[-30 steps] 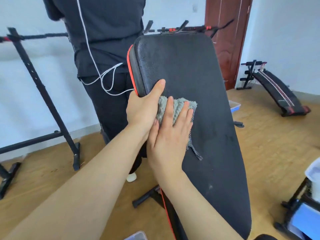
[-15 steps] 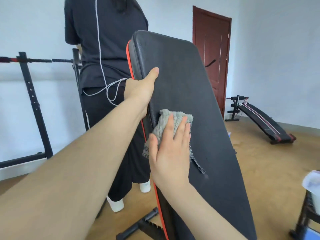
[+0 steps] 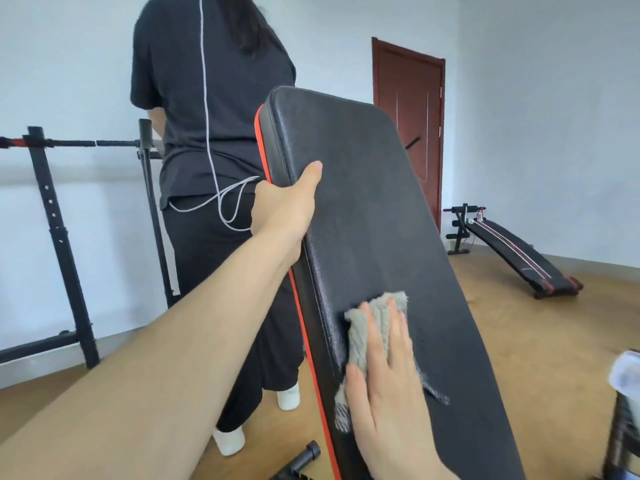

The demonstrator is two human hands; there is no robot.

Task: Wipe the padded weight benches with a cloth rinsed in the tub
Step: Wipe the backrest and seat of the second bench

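Cloth point(image 3: 362, 336) lower down the bench point(image 3: 367, 202)

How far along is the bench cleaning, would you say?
Probably midway on this bench. The bench pad shows faint streaks up top, perhaps already wiped. The right hand presses the grey cloth against its middle while the left hand grips its edge. Its lower part and the far sit-up bench seem left to do.

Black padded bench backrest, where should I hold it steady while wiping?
Take the black padded bench backrest by its red-piped left edge, from the left, thumb on the face, fingers behind. It stands tilted and slim-edged, and this leaves the face free for the fluffy grey cloth.
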